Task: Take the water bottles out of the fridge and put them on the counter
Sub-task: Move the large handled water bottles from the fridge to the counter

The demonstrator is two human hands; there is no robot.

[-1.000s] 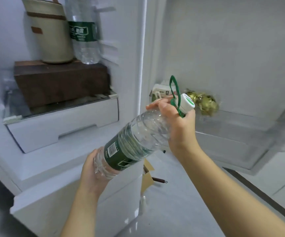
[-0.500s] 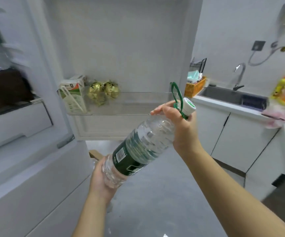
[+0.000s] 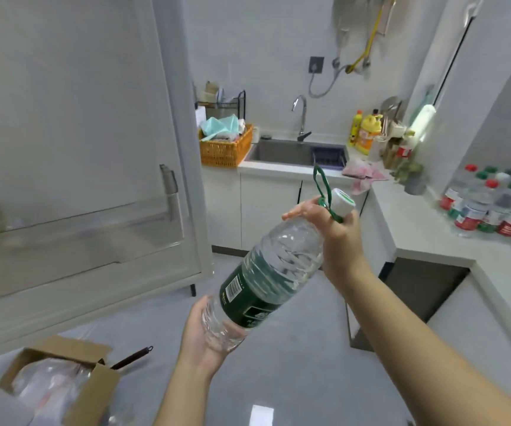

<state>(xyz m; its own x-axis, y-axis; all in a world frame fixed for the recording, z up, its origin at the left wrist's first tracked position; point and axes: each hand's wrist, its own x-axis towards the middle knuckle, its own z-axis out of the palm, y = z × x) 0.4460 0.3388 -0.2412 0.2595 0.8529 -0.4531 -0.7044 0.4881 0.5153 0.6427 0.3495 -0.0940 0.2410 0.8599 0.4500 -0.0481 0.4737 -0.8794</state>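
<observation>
A large clear water bottle [image 3: 266,272] with a dark green label, white cap and green carry loop lies tilted between my hands, cap up to the right. My right hand [image 3: 337,238] grips its neck just below the cap. My left hand [image 3: 202,336] cups the bottle's base from underneath. The open fridge door [image 3: 73,142] fills the left side. The white counter [image 3: 417,222] runs along the right, with several small water bottles [image 3: 493,204] with red and green caps standing on it.
A sink [image 3: 294,152] with a tap sits in the far counter, an orange basket [image 3: 226,146] to its left and yellow detergent bottles [image 3: 366,133] to its right. An open cardboard box [image 3: 60,382] lies on the grey floor at lower left.
The view has swung right, away from the fridge interior toward the sink and counter. Both hands keep the same hold on the bottle, which has travelled right with them.
</observation>
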